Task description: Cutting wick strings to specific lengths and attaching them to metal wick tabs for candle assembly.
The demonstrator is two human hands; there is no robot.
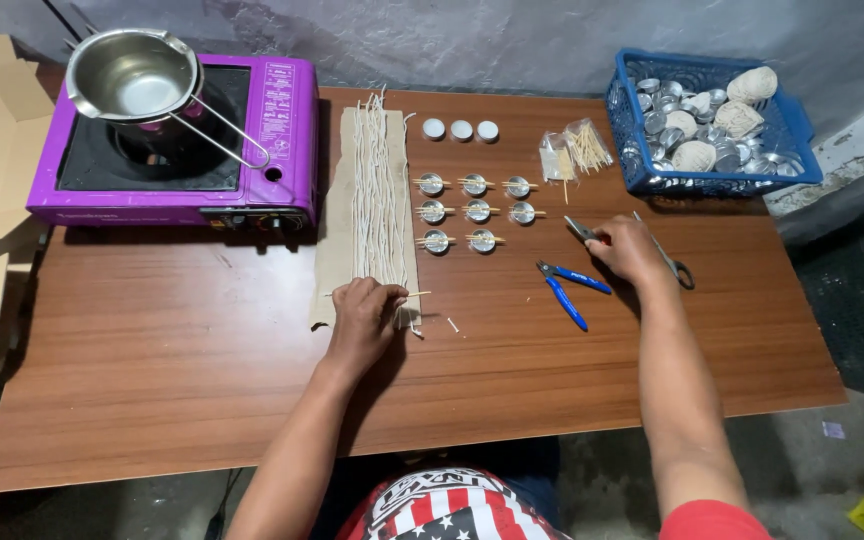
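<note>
The left hand [362, 318] presses down on the near ends of a row of white wick strings [377, 190], fingers curled over them and a thin wooden stick [414, 294] that pokes out toward 3 o'clock; the strings lie side by side on a strip of brown paper [337, 200], probably laid there to keep them straight and off the tabletop [182, 370]. At 3 o'clock of the left hand, the right hand [627, 250] is closed around a pair of pliers [582, 231], whose jaws stick out toward 10 o'clock. Scissors [674, 265] lie just behind that hand, and blue-handled cutters [567, 285] rest at its 8 o'clock, so the tools stay within reach. Between the hands, toward 12 o'clock, small metal cups [475, 211] stand in neat rows, each with a stick across its rim, seemingly to hold a wick centred. Further out sit a bag of sticks [574, 150], a blue basket [632, 160] of empty cups and string balls, and, at 10 o'clock, a purple portable stove [287, 130] carrying a steel pouring pot [132, 75].
</note>
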